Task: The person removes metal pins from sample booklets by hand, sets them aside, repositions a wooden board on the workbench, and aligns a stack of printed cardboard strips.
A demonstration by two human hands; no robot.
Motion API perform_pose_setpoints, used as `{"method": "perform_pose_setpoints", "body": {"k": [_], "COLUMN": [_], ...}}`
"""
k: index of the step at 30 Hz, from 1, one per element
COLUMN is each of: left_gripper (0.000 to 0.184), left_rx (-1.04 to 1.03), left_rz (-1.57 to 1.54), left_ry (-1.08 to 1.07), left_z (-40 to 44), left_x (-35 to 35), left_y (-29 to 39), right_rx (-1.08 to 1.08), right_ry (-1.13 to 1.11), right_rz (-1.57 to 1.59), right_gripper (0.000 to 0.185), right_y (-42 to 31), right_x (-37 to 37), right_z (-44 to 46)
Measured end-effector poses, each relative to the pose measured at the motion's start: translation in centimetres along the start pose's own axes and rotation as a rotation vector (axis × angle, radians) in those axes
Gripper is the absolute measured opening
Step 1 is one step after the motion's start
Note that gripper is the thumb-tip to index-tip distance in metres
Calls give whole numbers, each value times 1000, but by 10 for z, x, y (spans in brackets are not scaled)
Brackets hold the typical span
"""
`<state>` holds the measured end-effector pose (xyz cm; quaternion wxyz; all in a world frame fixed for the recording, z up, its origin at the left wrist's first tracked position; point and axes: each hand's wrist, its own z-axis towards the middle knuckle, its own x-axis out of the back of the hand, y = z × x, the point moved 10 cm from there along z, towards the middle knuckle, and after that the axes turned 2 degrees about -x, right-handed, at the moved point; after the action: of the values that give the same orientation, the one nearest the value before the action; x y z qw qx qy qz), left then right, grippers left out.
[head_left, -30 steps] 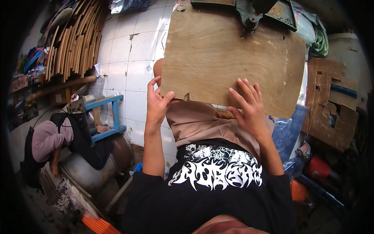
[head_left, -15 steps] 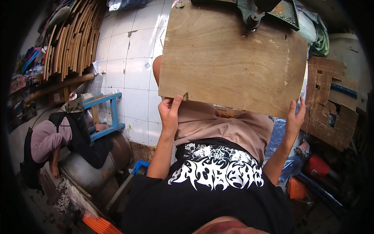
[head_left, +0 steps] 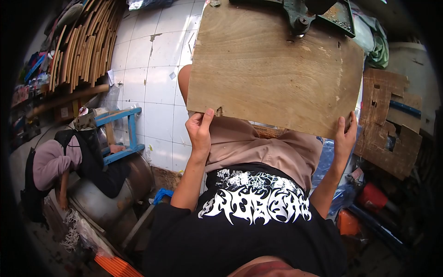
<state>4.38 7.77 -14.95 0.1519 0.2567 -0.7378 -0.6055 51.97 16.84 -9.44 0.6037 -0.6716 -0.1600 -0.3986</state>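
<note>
A large plywood board spans the space over my lap, its far side beneath a dark metal machine part. My left hand grips the near edge close to the left corner, thumb on top and fingers below, beside a small chipped hole. At the near right corner, my right hand holds the edge between thumb and fingers. Small bits lie in a green-rimmed tray next to the machine part.
Upright wooden slats stand at the upper left. Below them are a blue frame and a seated person beside a metal cylinder. A cut-out brown board lies at right, above a red object.
My right hand has moved from the board's near middle to its right corner and taken hold there. My left hand has shifted slightly right and closed on the edge.
</note>
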Motion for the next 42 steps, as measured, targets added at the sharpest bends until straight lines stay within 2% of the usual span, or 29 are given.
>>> {"method": "perform_pose_setpoints", "body": {"k": [8,10,11,15,23,30,32,42], "left_gripper": [18,18,18,15,11,12,12,13], "left_rx": [23,42,65,93,84,71,66,61], "left_rz": [-195,-270,-339,-320,-313,-309,-308,-260], "left_ry": [27,21,20,76,59,70,66,50], "left_z": [0,1,1,3,1,2,3,5], "left_x": [-7,-6,-7,-6,-8,-6,-4,-5], "left_y": [-2,-2,-4,-5,-3,-5,-6,-3], "right_rx": [28,-73,-71,-129,-146,-165,-164,-156], "right_ry": [32,28,34,15,22,1,-2,4], "right_rz": [33,222,221,307,483,402,506,511], "right_gripper": [53,54,54,53,52,55,55,54], "right_y": [7,18,18,22,26,22,23,28], "right_x": [4,3,5,3,1,-2,-5,-5], "right_z": [1,3,4,5,8,18,17,17]}}
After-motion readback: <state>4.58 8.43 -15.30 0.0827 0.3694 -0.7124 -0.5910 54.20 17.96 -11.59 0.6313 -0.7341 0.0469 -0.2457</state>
